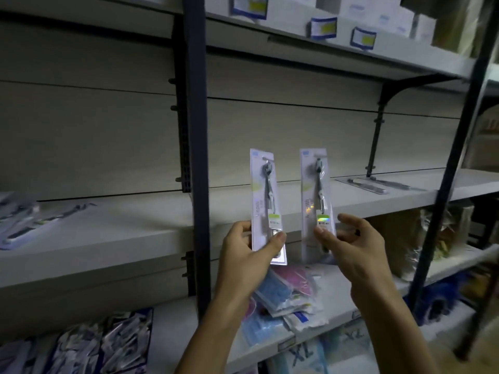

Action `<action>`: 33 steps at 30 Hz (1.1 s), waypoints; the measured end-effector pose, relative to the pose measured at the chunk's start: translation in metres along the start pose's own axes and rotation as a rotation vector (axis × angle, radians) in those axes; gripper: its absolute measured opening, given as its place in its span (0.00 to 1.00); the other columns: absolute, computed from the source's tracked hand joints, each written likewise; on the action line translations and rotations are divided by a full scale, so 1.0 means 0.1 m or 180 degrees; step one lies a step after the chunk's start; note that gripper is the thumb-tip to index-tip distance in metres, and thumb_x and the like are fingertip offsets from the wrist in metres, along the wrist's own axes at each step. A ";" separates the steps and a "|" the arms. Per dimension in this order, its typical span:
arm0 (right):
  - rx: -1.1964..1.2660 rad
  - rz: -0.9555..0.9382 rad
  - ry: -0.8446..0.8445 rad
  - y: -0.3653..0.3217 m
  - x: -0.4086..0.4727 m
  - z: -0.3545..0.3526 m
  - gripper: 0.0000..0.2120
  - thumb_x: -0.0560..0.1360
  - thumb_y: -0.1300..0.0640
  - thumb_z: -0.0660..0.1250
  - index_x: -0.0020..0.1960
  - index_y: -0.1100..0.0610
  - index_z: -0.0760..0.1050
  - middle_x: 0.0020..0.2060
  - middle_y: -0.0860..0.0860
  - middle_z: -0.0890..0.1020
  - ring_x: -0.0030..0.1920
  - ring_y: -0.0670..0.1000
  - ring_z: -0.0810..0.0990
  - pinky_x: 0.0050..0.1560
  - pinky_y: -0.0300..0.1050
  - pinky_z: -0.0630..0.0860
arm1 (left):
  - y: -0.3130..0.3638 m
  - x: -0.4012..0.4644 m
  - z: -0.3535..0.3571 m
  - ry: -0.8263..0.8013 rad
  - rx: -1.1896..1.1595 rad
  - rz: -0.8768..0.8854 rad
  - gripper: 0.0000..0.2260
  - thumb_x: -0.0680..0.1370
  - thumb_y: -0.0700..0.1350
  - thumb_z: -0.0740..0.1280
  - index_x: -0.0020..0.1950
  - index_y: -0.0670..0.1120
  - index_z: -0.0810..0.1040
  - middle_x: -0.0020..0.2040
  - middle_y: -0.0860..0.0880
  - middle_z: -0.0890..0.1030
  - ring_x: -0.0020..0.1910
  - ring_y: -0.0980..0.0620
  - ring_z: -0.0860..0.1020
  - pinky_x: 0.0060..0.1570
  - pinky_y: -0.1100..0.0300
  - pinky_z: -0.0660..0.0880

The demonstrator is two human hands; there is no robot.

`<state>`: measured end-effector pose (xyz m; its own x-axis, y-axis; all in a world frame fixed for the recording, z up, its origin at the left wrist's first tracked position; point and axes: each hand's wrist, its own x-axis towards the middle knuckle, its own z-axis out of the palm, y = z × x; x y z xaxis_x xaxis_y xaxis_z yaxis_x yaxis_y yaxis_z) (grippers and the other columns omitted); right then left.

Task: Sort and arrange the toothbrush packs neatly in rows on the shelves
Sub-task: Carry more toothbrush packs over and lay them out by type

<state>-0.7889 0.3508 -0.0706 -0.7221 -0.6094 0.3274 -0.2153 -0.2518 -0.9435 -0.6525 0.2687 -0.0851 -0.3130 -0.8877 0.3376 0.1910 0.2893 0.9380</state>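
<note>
I hold two white toothbrush packs upright in front of the middle shelf [113, 233]. My left hand [248, 252] grips the lower part of the left pack [263, 190], thumb across its front. My right hand [351, 244] pinches the bottom of the right pack [316, 195] between thumb and fingers. Each pack shows a grey toothbrush behind clear plastic. Another toothbrush pack [370, 184] lies flat at the back right of the same shelf. Several more packs [19, 220] lie in a loose pile at the shelf's far left.
A dark upright post [195, 130] splits the shelving, and a second post [453, 157] stands at the right. The lower shelf holds pink and blue packets [286, 290] and dark packs [108, 344]. White boxes [383, 12] and price tags [324, 27] sit on the top shelf.
</note>
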 end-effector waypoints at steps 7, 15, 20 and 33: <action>-0.0136 -0.0023 0.0032 0.20 0.66 -0.25 0.25 0.71 0.59 0.72 0.66 0.56 0.69 0.39 0.50 0.79 0.36 0.45 0.80 0.29 0.36 0.73 | -0.20 0.51 0.58 -0.0024 -0.0202 -0.0026 0.10 0.70 0.42 0.75 0.47 0.47 0.77 0.42 0.50 0.84 0.40 0.52 0.83 0.41 0.61 0.80; -0.0264 -0.0060 0.0116 0.40 1.56 -0.52 0.22 0.71 0.58 0.73 0.62 0.55 0.70 0.41 0.53 0.83 0.39 0.48 0.83 0.29 0.37 0.76 | -0.43 1.25 1.26 -0.0149 -0.0256 -0.0085 0.07 0.71 0.43 0.74 0.46 0.47 0.79 0.42 0.48 0.85 0.43 0.49 0.83 0.47 0.51 0.80; -0.0390 -0.0112 0.0216 0.62 2.07 -0.68 0.19 0.70 0.57 0.74 0.58 0.53 0.73 0.38 0.51 0.84 0.37 0.47 0.84 0.31 0.39 0.78 | -0.59 1.68 1.66 -0.0239 -0.0253 -0.0106 0.09 0.71 0.41 0.75 0.48 0.47 0.78 0.42 0.49 0.84 0.42 0.50 0.83 0.47 0.52 0.80; -0.0549 -0.0132 0.0111 1.04 3.14 -1.63 0.20 0.70 0.52 0.74 0.61 0.52 0.75 0.40 0.52 0.85 0.42 0.52 0.85 0.45 0.59 0.81 | -0.90 2.21 2.97 -0.0163 -0.0172 -0.0075 0.12 0.71 0.43 0.74 0.52 0.45 0.78 0.43 0.50 0.84 0.41 0.51 0.83 0.34 0.67 0.76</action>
<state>-1.1446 0.2556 -0.0739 -0.7319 -0.5740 0.3672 -0.3528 -0.1418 -0.9249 -1.0156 0.1527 -0.0714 -0.3651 -0.8741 0.3204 0.2326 0.2476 0.9405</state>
